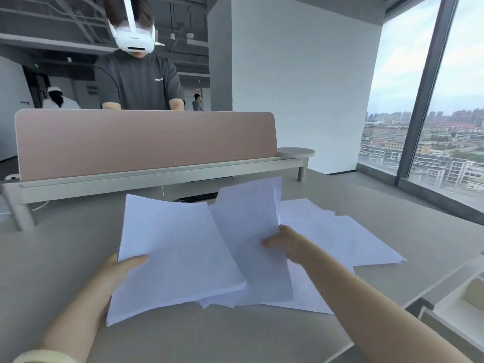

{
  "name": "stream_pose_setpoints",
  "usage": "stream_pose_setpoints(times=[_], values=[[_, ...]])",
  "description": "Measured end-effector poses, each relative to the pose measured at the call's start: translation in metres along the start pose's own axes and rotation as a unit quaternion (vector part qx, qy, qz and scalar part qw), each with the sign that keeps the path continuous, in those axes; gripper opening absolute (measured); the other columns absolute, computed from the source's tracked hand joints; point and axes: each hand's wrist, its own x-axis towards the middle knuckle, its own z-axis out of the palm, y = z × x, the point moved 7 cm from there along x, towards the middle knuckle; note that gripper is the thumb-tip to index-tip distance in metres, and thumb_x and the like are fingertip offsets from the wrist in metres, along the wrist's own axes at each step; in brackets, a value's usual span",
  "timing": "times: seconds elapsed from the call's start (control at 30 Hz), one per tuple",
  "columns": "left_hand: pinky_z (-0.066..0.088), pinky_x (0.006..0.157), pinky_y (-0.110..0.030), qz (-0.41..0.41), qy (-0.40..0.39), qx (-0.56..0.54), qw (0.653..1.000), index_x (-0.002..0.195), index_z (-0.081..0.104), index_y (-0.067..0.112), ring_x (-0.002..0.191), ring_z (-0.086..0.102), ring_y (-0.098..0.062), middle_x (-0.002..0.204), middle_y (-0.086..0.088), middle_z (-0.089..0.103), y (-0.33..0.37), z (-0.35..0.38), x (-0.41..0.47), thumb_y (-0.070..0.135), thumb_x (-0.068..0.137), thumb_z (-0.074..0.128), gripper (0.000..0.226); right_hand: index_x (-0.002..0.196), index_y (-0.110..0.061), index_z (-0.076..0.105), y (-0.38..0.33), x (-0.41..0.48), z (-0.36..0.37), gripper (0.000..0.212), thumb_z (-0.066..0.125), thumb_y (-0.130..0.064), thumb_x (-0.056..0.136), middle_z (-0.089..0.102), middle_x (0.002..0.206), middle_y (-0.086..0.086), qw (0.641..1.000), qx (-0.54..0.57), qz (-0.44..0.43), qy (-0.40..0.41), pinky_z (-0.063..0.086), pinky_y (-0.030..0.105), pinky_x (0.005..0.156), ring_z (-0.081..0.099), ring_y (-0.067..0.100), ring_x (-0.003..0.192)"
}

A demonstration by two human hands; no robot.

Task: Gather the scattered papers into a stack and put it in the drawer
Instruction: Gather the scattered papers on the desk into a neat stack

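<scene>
A thick stack of white papers (pixel 178 252) is lifted off the grey desk (pixel 52 258), and my left hand (pixel 123 268) grips its left edge with the thumb on top. My right hand (pixel 284 243) pinches a few white sheets (pixel 248 221) that stand tilted against the stack's right side. More loose sheets (pixel 351 239) lie spread flat on the desk to the right, and some poke out under the stack. An open white drawer (pixel 455 302) shows at the lower right, beside the desk's edge.
A pink divider panel (pixel 146 142) on a low rail crosses the desk's far side; a person in a white headset (pixel 133 38) stands behind it. A cable slot (pixel 196 198) lies just beyond the papers. Large windows fill the right side.
</scene>
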Motion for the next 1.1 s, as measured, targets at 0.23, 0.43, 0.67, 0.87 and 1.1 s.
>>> stream_pose_setpoints(times=[0.23, 0.43, 0.67, 0.87, 1.1], values=[[0.045, 0.064, -0.030, -0.017, -0.009, 0.012, 1.000, 0.112, 0.060, 0.003, 0.067, 0.067, -0.022, 0.078, -0.004, 0.072, 0.001, 0.014, -0.008, -0.005, 0.087, 0.059, 0.027, 0.125, -0.008, 0.056, -0.001, 0.002, -0.031, 0.056, 0.067, -0.022, 0.072, 0.053, 0.129, 0.016, 0.967, -0.245, 0.067, 0.010, 0.044, 0.036, 0.100, 0.054, 0.032, 0.117], [0.049, 0.077, -0.036, -0.017, -0.016, 0.023, 0.999, 0.098, 0.065, 0.014, 0.088, 0.065, -0.027, 0.100, -0.008, 0.069, -0.001, 0.016, -0.010, 0.003, 0.080, 0.070, 0.022, 0.131, -0.014, 0.041, -0.005, -0.005, -0.019, 0.044, 0.055, -0.024, 0.090, 0.036, 0.096, 0.002, 0.955, -0.282, 0.088, 0.033, 0.042, 0.035, 0.096, 0.043, 0.027, 0.112], [0.051, 0.084, -0.042, -0.016, -0.015, 0.035, 0.999, 0.091, 0.064, 0.020, 0.088, 0.066, -0.028, 0.095, -0.004, 0.070, -0.006, 0.016, -0.006, 0.007, 0.074, 0.075, 0.024, 0.117, -0.005, 0.057, -0.011, -0.003, -0.030, 0.036, 0.067, -0.011, 0.084, 0.059, 0.114, 0.012, 0.989, -0.122, 0.089, 0.009, 0.042, 0.042, 0.100, 0.057, 0.033, 0.115], [0.047, 0.068, -0.029, -0.014, 0.004, 0.043, 0.999, 0.100, 0.062, 0.013, 0.082, 0.064, -0.025, 0.091, -0.004, 0.068, -0.008, 0.018, -0.001, 0.003, 0.084, 0.066, 0.019, 0.103, -0.002, 0.065, 0.011, -0.007, -0.039, 0.033, 0.075, -0.020, 0.078, 0.065, 0.104, 0.007, 0.989, -0.054, 0.134, 0.000, 0.048, 0.035, 0.089, 0.063, 0.026, 0.096], [0.046, 0.065, -0.029, 0.007, -0.020, 0.066, 0.998, 0.103, 0.059, 0.011, 0.078, 0.063, -0.021, 0.088, -0.001, 0.066, -0.007, 0.051, 0.003, -0.001, 0.083, 0.067, 0.025, 0.116, -0.004, 0.061, 0.004, -0.001, -0.031, 0.047, 0.069, -0.015, 0.071, 0.062, 0.114, 0.015, 0.982, -0.176, 0.065, 0.030, 0.048, 0.035, 0.087, 0.061, 0.028, 0.097]])
